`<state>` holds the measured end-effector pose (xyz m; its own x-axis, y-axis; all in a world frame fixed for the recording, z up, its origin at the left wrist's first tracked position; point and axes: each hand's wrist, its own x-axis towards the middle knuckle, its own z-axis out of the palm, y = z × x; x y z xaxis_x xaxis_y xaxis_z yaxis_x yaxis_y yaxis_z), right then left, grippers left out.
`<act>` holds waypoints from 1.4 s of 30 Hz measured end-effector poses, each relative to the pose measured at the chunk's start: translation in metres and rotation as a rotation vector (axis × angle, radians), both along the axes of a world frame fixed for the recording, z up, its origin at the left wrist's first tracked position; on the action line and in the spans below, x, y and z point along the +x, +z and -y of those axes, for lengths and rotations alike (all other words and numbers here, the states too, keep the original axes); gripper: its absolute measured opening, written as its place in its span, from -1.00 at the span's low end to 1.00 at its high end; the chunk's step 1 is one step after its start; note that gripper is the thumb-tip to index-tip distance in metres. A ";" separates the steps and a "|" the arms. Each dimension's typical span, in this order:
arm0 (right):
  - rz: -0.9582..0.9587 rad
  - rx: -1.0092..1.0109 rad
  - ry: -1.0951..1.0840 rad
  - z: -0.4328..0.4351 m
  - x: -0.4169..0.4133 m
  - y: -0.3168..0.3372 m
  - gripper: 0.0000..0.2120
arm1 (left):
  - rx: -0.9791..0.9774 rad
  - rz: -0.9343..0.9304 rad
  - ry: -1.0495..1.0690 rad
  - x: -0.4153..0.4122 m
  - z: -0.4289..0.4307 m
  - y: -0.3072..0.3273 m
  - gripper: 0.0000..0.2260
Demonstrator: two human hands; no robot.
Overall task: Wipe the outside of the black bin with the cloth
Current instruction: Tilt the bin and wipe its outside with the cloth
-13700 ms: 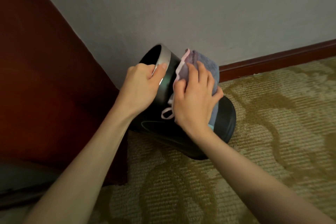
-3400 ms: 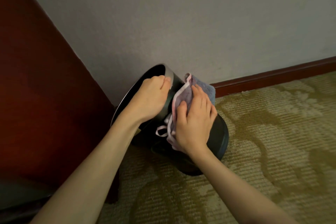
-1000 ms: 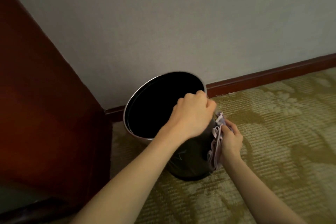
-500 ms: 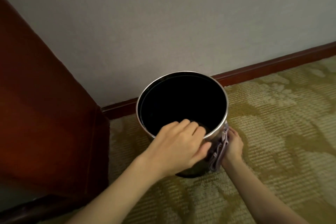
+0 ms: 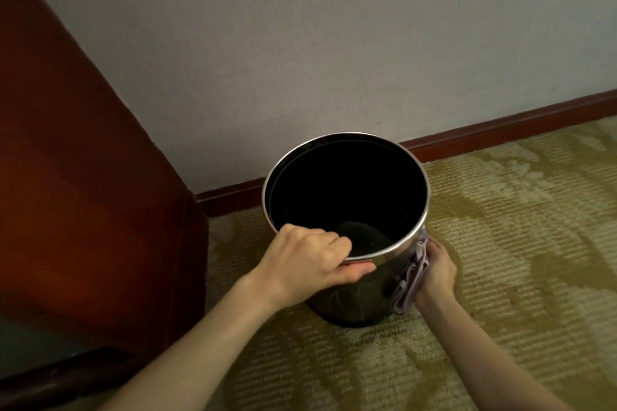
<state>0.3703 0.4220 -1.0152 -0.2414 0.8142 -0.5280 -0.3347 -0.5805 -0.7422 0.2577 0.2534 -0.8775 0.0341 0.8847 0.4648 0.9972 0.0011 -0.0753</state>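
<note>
The black bin point(image 5: 354, 297) with a silver rim stands upright on the carpet, its open mouth facing up and nothing visible inside. My left hand point(image 5: 310, 260) grips the near rim, fingers curled over the edge and thumb along the outside. On the bin's right outer wall, my right hand point(image 5: 435, 269) presses the folded lilac cloth point(image 5: 409, 277). Most of the cloth is bunched between palm and bin.
A dark red wooden cabinet point(image 5: 83, 193) stands close to the left of the bin. A grey wall point(image 5: 334, 43) with a red-brown skirting board point(image 5: 500, 130) runs behind it. Patterned green carpet point(image 5: 517, 243) spreads right and toward me.
The bin was tilted on its side seconds ago and now stands upright. In the last half second my left hand closed onto the near rim; the right hand stays on the cloth at the side.
</note>
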 end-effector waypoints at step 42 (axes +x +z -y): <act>0.490 0.883 0.623 0.015 -0.078 0.090 -0.66 | -0.056 0.732 0.425 -0.102 0.018 0.064 -0.47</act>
